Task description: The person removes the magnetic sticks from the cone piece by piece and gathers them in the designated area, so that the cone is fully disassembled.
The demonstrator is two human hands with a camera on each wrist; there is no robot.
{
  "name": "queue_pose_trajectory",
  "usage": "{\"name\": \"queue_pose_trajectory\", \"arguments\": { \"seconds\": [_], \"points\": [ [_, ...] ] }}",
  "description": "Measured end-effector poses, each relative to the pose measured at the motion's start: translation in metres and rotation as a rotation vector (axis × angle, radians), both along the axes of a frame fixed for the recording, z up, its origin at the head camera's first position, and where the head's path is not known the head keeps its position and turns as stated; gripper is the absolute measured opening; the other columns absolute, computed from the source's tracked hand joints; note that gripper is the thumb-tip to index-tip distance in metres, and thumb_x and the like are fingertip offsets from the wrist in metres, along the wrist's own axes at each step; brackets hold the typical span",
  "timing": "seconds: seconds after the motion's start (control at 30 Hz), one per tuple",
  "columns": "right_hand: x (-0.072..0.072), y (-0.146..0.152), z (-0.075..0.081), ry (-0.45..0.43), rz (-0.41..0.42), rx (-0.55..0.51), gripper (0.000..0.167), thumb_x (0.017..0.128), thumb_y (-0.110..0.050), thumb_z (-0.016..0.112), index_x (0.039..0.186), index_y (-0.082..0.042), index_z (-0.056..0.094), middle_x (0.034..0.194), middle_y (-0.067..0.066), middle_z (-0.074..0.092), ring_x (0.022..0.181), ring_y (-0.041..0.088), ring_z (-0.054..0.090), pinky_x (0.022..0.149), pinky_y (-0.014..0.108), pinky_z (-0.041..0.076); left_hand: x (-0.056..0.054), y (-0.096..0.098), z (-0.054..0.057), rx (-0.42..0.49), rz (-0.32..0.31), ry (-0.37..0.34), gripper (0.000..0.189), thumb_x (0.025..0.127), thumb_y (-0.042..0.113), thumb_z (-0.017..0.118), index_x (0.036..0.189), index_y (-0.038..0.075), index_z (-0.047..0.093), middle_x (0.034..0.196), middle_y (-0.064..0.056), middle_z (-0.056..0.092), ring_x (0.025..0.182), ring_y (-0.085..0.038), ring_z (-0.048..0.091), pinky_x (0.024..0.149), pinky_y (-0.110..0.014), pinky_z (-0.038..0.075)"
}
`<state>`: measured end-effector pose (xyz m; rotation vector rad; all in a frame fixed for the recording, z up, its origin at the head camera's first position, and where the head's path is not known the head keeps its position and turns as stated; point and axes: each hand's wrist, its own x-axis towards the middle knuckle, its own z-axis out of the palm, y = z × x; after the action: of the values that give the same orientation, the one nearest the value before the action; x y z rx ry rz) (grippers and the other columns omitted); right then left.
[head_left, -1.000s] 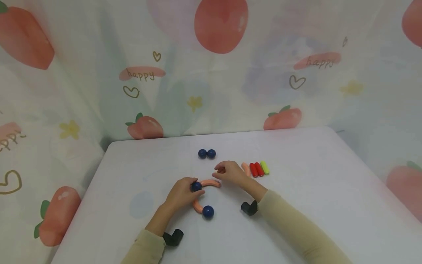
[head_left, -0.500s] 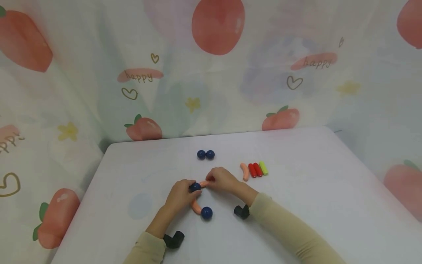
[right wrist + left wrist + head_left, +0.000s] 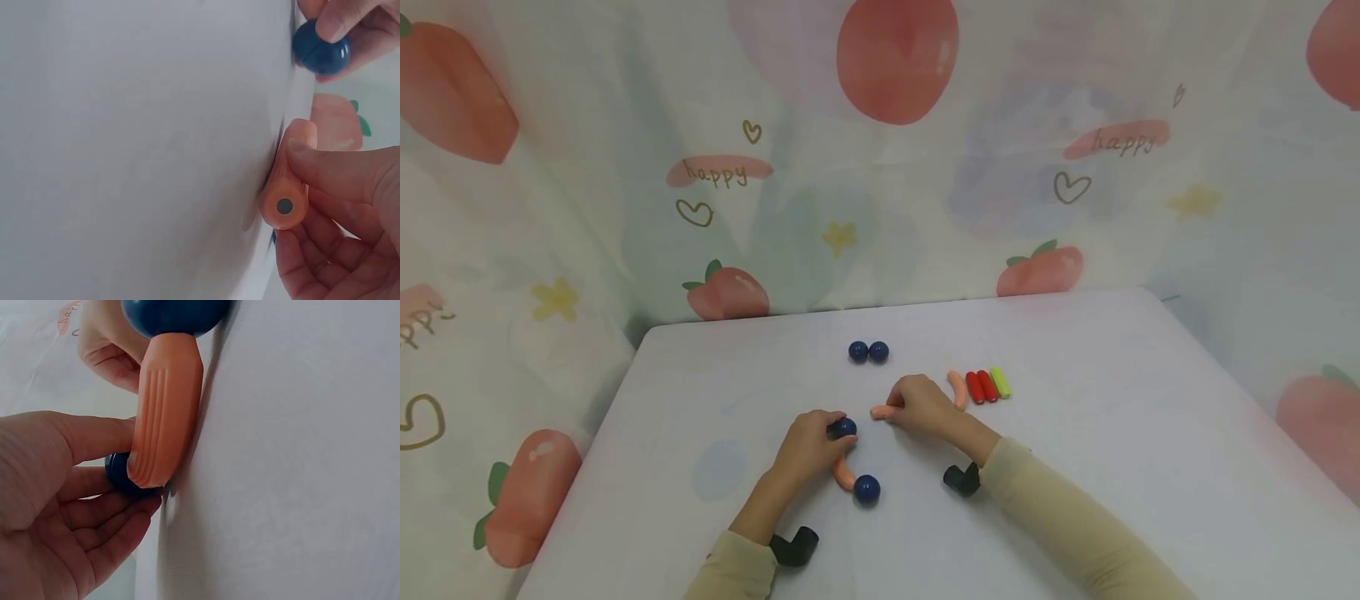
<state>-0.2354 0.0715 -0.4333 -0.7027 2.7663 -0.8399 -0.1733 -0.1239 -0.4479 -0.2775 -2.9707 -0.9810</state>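
Black wrist pieces (image 3: pixel 795 547), two of them, flank the front ball (image 3: pixel 867 490), one nearer and to its left, the other to its right. The front ball is dark blue, one of four blue balls on the white table (image 3: pixel 1090 467). One curved orange stick (image 3: pixel 843 475), of three in all, touches the front ball and runs away from it to the left. Beyond that, also left of the front ball, the left hand (image 3: pixel 808 446) pinches the second blue ball (image 3: pixel 846 427) between thumb and fingers; whether this ball meets the stick cannot be told. Beyond the front ball and to its right, the right hand (image 3: pixel 925 408) pinches the second orange stick (image 3: pixel 882 412), with one round grey spot on its end in the right wrist view. Farther to the right of the front ball, side by side, lie the third orange stick (image 3: pixel 957 390), two red sticks (image 3: pixel 981 387) and one yellow-green stick (image 3: pixel 1001 383). Farther still, almost straight beyond the front ball, the last two blue balls (image 3: pixel 868 352) sit together. Behind the table, far past the front ball, hangs one fruit-patterned curtain (image 3: pixel 895 200).
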Motion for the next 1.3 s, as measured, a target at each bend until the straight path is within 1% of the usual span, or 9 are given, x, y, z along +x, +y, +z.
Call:
{"name": "queue_pose_trajectory", "arguments": {
  "seconds": [0.17, 0.27, 0.4, 0.53, 0.7, 0.8, 0.9, 1.07, 1.3],
  "points": [
    [0.000, 0.003, -0.001, -0.020, -0.043, 0.001, 0.017, 0.076, -0.027, 0.075, 0.075, -0.011, 0.069, 0.062, -0.006, 0.055, 0.061, 0.012, 0.049, 0.058, 0.026, 0.041, 0.000, -0.001, -0.001, -0.021, 0.020, -0.024, 0.044, 0.079, 0.027, 0.073, 0.112, 0.000, 0.064, 0.107, -0.014, 0.063, 0.104, -0.027, 0.057, 0.088, -0.042, 0.045],
    [-0.001, 0.003, -0.002, -0.044, -0.112, 0.022, 0.014, 0.074, -0.022, 0.077, 0.073, -0.011, 0.067, 0.063, -0.005, 0.055, 0.062, 0.012, 0.050, 0.060, 0.027, 0.041, -0.002, 0.000, 0.000, -0.028, 0.024, -0.049, 0.045, 0.078, 0.028, 0.073, 0.113, 0.001, 0.064, 0.108, -0.013, 0.063, 0.105, -0.027, 0.056, 0.089, -0.042, 0.044],
    [-0.001, 0.008, -0.001, -0.067, -0.211, 0.028, 0.015, 0.073, -0.020, 0.077, 0.072, -0.010, 0.066, 0.057, -0.003, 0.055, 0.057, 0.013, 0.051, 0.061, 0.029, 0.040, -0.004, 0.003, 0.001, -0.031, 0.008, -0.053, 0.045, 0.079, 0.028, 0.073, 0.115, 0.002, 0.064, 0.110, -0.013, 0.063, 0.106, -0.027, 0.056, 0.090, -0.041, 0.044],
    [0.000, 0.014, -0.003, -0.055, -0.245, 0.003, 0.016, 0.073, -0.021, 0.077, 0.072, -0.009, 0.066, 0.048, -0.003, 0.054, 0.049, 0.012, 0.053, 0.063, 0.031, 0.040, -0.007, 0.006, 0.001, -0.037, -0.007, -0.055, 0.045, 0.078, 0.026, 0.073, 0.116, 0.003, 0.063, 0.110, -0.013, 0.062, 0.104, -0.025, 0.056, 0.088, -0.040, 0.045],
    [-0.001, 0.019, -0.004, -0.099, -0.315, -0.015, 0.019, 0.075, -0.022, 0.076, 0.077, -0.007, 0.064, 0.051, -0.001, 0.055, 0.046, 0.013, 0.054, 0.058, 0.029, 0.043, -0.011, 0.008, 0.001, -0.039, -0.023, -0.083, 0.046, 0.078, 0.025, 0.074, 0.117, 0.003, 0.062, 0.111, -0.012, 0.062, 0.102, -0.023, 0.057, 0.087, -0.038, 0.046],
    [-0.002, 0.022, -0.003, -0.123, -0.391, -0.011, 0.022, 0.077, -0.024, 0.074, 0.077, -0.006, 0.062, 0.052, 0.002, 0.055, 0.046, 0.015, 0.054, 0.048, 0.027, 0.041, -0.014, 0.008, 0.001, -0.040, -0.032, -0.097, 0.047, 0.078, 0.026, 0.074, 0.118, 0.004, 0.062, 0.112, -0.011, 0.062, 0.100, -0.021, 0.057, 0.087, -0.037, 0.046],
    [-0.004, 0.023, -0.002, -0.119, -0.440, 0.015, 0.026, 0.079, -0.028, 0.073, 0.073, -0.006, 0.060, 0.048, 0.003, 0.055, 0.045, 0.016, 0.053, 0.046, 0.026, 0.037, -0.016, 0.007, 0.001, -0.032, -0.035, -0.097, 0.047, 0.078, 0.026, 0.074, 0.118, 0.004, 0.062, 0.113, -0.010, 0.062, 0.099, -0.021, 0.057, 0.087, -0.037, 0.046],
    [-0.007, 0.026, 0.001, -0.085, -0.453, 0.087, 0.033, 0.082, -0.033, 0.069, 0.064, -0.007, 0.058, 0.042, 0.001, 0.051, 0.044, 0.018, 0.051, 0.042, 0.025, 0.031, -0.015, 0.005, 0.000, -0.005, -0.048, -0.077, 0.047, 0.078, 0.025, 0.074, 0.117, 0.003, 0.062, 0.112, -0.012, 0.062, 0.100, -0.022, 0.057, 0.087, -0.038, 0.046],
    [-0.011, 0.035, 0.002, -0.021, -0.455, 0.149, 0.035, 0.084, -0.030, 0.066, 0.063, -0.005, 0.055, 0.040, 0.000, 0.050, 0.042, 0.017, 0.050, 0.040, 0.023, 0.029, -0.015, 0.006, -0.002, 0.004, -0.053, -0.069, 0.046, 0.078, 0.025, 0.074, 0.117, 0.002, 0.063, 0.112, -0.012, 0.062, 0.096, -0.019, 0.057, 0.085, -0.036, 0.047]
  ]
}}
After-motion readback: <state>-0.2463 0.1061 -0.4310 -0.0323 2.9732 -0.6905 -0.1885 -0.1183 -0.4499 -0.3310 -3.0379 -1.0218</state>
